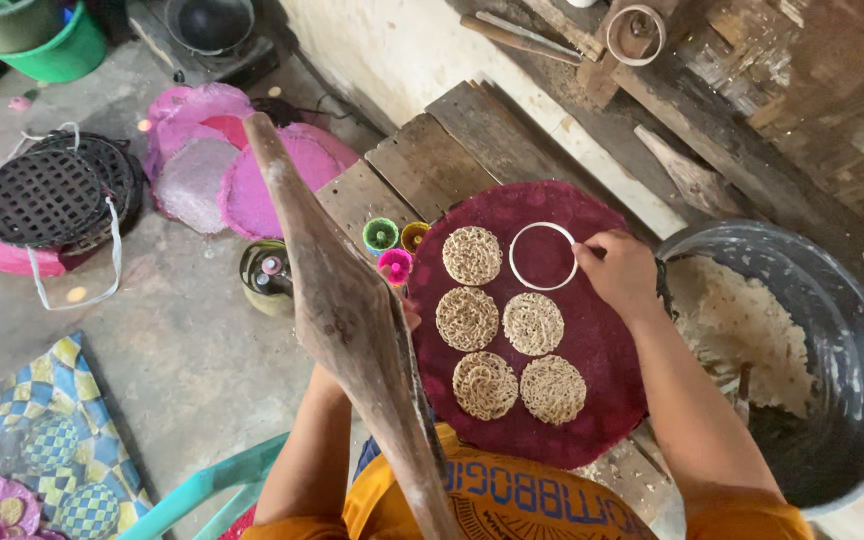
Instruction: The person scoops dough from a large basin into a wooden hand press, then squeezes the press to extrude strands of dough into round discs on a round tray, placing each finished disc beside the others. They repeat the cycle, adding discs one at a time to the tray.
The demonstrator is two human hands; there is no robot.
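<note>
A round dark red woven mat lies on wooden planks in front of me. Several round noodle-like discs sit on it. My right hand pinches the edge of a white ring that lies flat on the mat's far part. A long wooden lever slants across the middle of the view; my left arm reaches up behind it and my left hand is almost wholly hidden by it. Small coloured cups stand at the mat's left edge.
A big grey tub with pale dough stands at the right. Pink mats, a black basket lid, a green bucket and patterned cloth lie on the concrete floor at left. Wooden boards lean against the wall.
</note>
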